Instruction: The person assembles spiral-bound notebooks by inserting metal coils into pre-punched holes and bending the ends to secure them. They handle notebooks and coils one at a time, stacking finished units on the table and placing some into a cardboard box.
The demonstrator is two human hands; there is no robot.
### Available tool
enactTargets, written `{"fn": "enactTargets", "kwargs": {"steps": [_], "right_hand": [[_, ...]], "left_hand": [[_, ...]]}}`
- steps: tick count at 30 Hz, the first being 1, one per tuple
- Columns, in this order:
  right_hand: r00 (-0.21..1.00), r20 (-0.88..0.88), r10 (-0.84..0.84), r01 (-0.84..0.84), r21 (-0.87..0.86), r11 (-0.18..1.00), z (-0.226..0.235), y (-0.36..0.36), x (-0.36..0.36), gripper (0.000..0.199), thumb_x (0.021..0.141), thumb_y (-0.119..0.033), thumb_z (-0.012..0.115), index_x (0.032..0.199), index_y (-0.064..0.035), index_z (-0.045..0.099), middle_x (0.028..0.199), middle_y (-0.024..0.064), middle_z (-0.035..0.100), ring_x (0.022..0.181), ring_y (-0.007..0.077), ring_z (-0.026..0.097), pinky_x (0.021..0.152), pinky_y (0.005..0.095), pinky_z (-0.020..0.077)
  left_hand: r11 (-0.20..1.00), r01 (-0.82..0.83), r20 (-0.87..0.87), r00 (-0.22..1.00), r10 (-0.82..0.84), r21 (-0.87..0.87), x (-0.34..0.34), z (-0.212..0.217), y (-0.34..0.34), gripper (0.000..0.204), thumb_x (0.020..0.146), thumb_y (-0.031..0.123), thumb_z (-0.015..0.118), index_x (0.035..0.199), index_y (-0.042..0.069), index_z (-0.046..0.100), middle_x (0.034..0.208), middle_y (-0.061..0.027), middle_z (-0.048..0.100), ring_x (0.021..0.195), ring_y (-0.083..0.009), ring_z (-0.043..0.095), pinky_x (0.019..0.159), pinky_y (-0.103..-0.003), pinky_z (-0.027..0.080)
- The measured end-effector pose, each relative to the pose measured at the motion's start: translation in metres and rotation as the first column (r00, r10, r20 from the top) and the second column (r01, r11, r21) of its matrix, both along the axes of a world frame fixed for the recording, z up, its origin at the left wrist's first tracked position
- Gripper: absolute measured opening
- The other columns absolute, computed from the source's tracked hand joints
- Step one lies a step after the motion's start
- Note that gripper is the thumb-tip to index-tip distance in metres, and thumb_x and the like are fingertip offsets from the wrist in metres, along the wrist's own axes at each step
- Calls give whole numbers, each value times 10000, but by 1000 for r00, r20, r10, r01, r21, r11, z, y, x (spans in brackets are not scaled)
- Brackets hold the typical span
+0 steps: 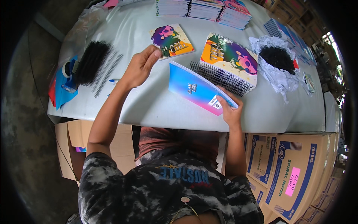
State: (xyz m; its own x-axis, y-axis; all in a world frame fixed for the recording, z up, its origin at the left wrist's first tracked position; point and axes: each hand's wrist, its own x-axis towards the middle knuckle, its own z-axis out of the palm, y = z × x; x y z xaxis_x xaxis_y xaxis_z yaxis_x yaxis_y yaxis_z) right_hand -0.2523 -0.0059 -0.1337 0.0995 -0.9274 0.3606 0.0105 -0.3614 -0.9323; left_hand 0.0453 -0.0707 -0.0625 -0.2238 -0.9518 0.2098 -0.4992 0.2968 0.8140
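Observation:
My right hand [232, 109] grips the lower right corner of a thin blue and pink notebook [186, 86], thumb on its cover. The notebook is tilted above the table, with a row of binding holes or coil along its upper edge. Raised to the left, my left hand [143, 64] is closed in a pinch; whatever lies between its fingers is too small or hidden to make out. Just beyond that hand is a notebook with an illustrated cover [172, 39]. Behind the held notebook stands a stack of spiral notebooks [231, 56], coils facing me.
Black spiral coils [93, 61] and a tape dispenser [69, 74] lie at the left, near a pen [114, 80]. More notebook stacks [203, 10] stand at the far side. Black coils [278, 59] rest on crumpled wrapping at the right. Cardboard boxes [294, 171] sit below the table [149, 108].

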Motion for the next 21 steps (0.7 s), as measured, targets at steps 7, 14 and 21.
{"fn": "enactTargets", "kwargs": {"steps": [7,14,21], "right_hand": [[1000,-9,10,-9,55,998,1,2,0,251,826,21,597,1075,43,610,1033,113,644,879,111,581,784,236,464],[987,-62,148,-158,-219,963,-1,-6,-3,256,812,84,556,1056,40,620,1059,172,634,891,167,620,769,258,488],[998,-28,54,-54,4,999,0,5,-2,263,784,63,594,1042,30,631,1028,165,647,859,169,633,764,249,483]], "left_hand": [[997,65,6,998,-65,43,-1,-19,18,443,937,404,440,820,-6,563,631,-62,479,617,-140,438,613,-271,399],[812,149,-242,970,-9,564,2,9,11,346,925,349,496,817,30,575,636,14,483,589,-44,395,523,-188,318],[918,312,349,911,-217,-243,0,32,9,305,777,183,674,1034,41,594,988,-46,624,899,-229,558,848,-332,410]]}}
